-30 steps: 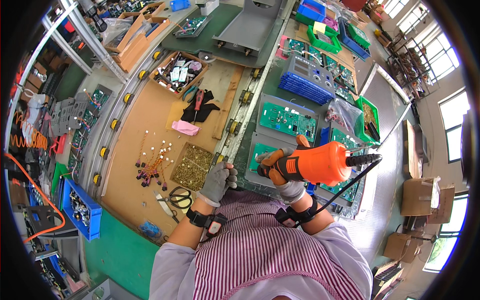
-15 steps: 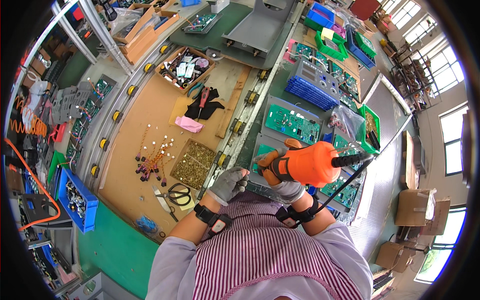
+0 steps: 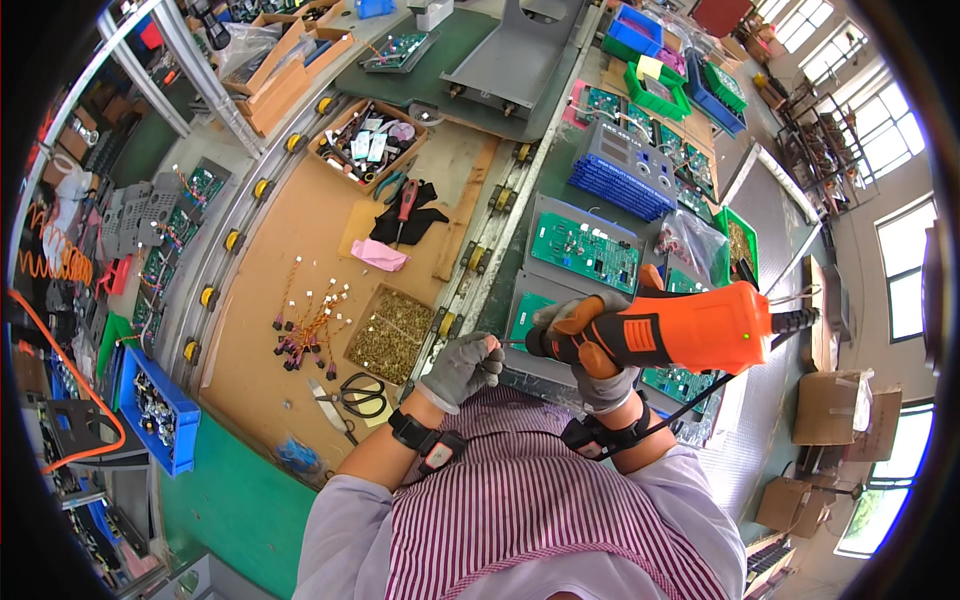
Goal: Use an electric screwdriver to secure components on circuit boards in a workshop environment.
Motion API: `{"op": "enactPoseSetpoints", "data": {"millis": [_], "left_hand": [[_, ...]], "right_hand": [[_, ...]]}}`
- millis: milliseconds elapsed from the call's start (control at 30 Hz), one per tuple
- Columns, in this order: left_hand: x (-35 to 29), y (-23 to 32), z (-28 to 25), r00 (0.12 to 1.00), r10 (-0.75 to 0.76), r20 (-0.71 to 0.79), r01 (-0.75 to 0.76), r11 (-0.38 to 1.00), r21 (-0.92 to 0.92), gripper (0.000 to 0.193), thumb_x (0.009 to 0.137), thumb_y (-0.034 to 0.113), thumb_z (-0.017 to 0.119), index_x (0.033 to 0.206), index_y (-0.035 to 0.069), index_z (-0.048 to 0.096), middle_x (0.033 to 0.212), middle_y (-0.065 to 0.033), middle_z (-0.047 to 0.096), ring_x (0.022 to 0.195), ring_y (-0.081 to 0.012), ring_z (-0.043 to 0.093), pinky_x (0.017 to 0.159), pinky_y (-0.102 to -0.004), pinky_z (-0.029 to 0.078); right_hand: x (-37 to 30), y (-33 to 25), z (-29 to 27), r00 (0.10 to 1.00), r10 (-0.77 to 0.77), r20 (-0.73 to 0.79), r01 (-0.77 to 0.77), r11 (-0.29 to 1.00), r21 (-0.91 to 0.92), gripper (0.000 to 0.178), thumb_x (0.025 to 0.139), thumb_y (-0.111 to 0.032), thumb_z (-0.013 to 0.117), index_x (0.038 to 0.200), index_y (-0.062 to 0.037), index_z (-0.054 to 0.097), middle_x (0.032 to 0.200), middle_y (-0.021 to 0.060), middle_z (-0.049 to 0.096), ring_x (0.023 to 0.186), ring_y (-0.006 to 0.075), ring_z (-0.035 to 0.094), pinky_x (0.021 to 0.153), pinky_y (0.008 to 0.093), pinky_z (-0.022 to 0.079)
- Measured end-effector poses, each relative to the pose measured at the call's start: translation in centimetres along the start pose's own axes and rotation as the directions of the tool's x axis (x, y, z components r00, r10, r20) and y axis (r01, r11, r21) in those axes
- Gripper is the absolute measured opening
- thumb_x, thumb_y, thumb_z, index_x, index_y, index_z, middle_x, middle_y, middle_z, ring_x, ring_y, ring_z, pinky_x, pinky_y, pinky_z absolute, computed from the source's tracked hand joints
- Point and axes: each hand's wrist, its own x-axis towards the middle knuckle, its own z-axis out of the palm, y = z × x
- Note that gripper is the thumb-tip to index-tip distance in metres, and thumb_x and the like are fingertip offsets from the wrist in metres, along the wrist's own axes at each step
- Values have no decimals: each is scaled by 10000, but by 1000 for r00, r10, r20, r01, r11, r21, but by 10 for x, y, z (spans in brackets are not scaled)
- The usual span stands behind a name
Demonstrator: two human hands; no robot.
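My right hand (image 3: 597,365), in a grey glove with orange-brown fingers, is wrapped round an orange and black electric screwdriver (image 3: 700,330). The tool lies nearly level, its thin bit pointing left. At the bit's tip, the bare fingertips of my gloved left hand (image 3: 458,372) are pinched together; whatever is between them is too small to make out. Just beyond the tool, a green circuit board (image 3: 522,318) on a grey plate is partly covered by my right hand. An open box of small brass-coloured screws (image 3: 392,335) stands left of my left hand.
Another circuit board (image 3: 585,248) lies farther back, near stacked blue-edged panels (image 3: 625,170). On the brown board at left are wire connectors (image 3: 312,325), scissors (image 3: 362,395), a red-handled screwdriver (image 3: 407,205) and a parts box (image 3: 368,145). A roller rail (image 3: 470,265) runs between.
The electric screwdriver has swung from pointing up and away to nearly level, its rear end shifting right. Its bit now meets my left fingertips. My left hand has barely moved.
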Motion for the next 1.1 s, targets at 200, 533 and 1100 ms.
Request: {"op": "enactPoseSetpoints", "data": {"millis": [200,533,1100], "left_hand": [[4,4,18,997,-4,77,15,990,-141,209,822,287,559,825,81,528,709,-32,549,560,-120,515,459,-216,422],[16,11,38,996,82,21,-83,995,55,216,842,276,532,891,66,529,662,-2,510,494,-67,458,412,-188,363],[37,16,35,987,68,-148,-47,989,141,124,862,195,458,876,72,465,692,-27,531,527,-101,498,456,-212,430]], "right_hand": [[-2,-3,0,995,-83,-64,83,997,7,335,688,-234,709,847,7,539,735,97,566,585,200,529,639,389,440],[17,-8,-24,1000,21,-20,-18,992,128,319,701,-255,700,826,-13,534,746,86,566,579,202,519,633,387,439],[43,34,-60,993,114,-42,-121,866,-485,159,615,17,593,764,-24,559,767,45,591,722,148,594,716,278,470]]}}
